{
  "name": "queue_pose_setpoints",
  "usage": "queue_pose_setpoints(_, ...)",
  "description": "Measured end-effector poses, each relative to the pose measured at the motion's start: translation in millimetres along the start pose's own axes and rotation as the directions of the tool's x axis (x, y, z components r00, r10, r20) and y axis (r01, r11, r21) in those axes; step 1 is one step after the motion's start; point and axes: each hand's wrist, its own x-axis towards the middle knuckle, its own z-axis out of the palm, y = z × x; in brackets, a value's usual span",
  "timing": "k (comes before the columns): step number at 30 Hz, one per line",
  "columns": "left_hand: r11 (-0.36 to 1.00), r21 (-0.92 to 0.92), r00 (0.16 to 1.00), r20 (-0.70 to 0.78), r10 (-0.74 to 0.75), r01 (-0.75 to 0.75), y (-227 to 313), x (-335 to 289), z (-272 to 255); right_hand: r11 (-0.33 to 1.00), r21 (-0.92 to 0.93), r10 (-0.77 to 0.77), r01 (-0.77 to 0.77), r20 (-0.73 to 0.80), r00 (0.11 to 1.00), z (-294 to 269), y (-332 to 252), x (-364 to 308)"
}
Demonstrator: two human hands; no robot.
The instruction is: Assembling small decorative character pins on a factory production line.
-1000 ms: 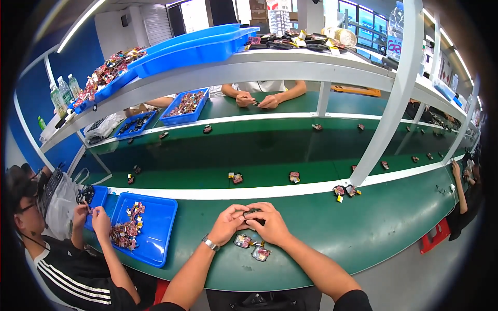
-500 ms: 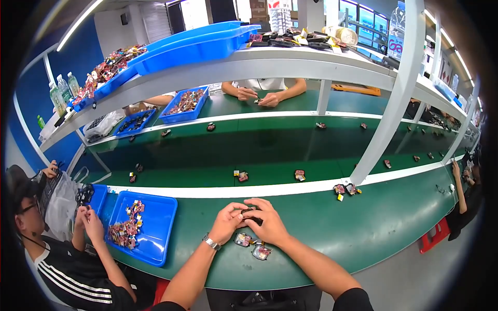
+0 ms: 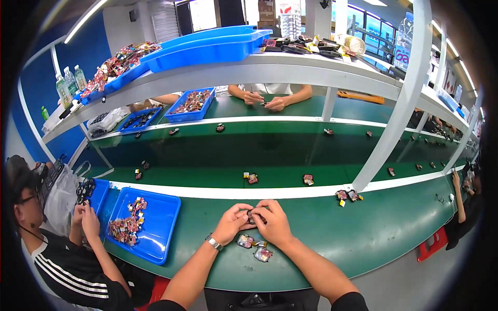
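Between my two hands is a small dark plastic casing with a bit of reddish circuit board showing, mostly covered by my fingers. My left hand wears a metal watch at the wrist and grips the casing's left side. From the right, my right hand bends its fingers over the top of it. Just below my hands, a small circuit-board assembly lies on the green worktop beside a yellowish part. Another assembly in a dark frame rests closer to me.
A blue tray of red boards stands to my left, next to a co-worker. Beyond a white rail, assemblies are spread along a green conveyor belt. A white post rises at right. Overhead, a shelf holds trays and parts.
The casing has been turned in my hands, so reddish board now shows where dark plastic did. My right fingers have bent further over it. The view has shifted slightly.
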Motion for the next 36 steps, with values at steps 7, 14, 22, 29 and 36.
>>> queue_pose_setpoints(7, 1.000, -0.013, 1.000, -0.006, -0.008, 0.008, -1.6, -1.1, -2.7, 0.999, -0.039, -0.036, 0.037, 0.047, 0.998, -2.8, -9.6, 0.8)
queue_pose_setpoints(14, 1.000, -0.006, 0.999, -0.026, -0.020, 0.020, -3.4, 0.7, -5.6, 0.997, -0.067, -0.034, 0.040, 0.089, 0.995, -3.8, -4.9, -1.9)
queue_pose_setpoints(22, 0.999, 0.013, 0.999, -0.041, -0.029, 0.030, -2.5, 0.9, -6.3, 0.980, -0.178, -0.082, 0.090, 0.053, 0.995, -1.2, -8.5, -4.9)
queue_pose_setpoints(29, 0.999, -0.022, 0.998, -0.051, -0.038, 0.037, -3.6, 0.2, -4.0, 0.967, -0.209, -0.143, 0.145, 0.024, 0.989, -0.2, -7.5, -6.5)
queue_pose_setpoints(36, 1.000, -0.016, 0.999, -0.038, -0.020, 0.019, -3.5, 0.6, -5.1, 0.976, -0.201, -0.081, 0.080, 0.008, 0.997, 3.5, -10.5, -7.1)
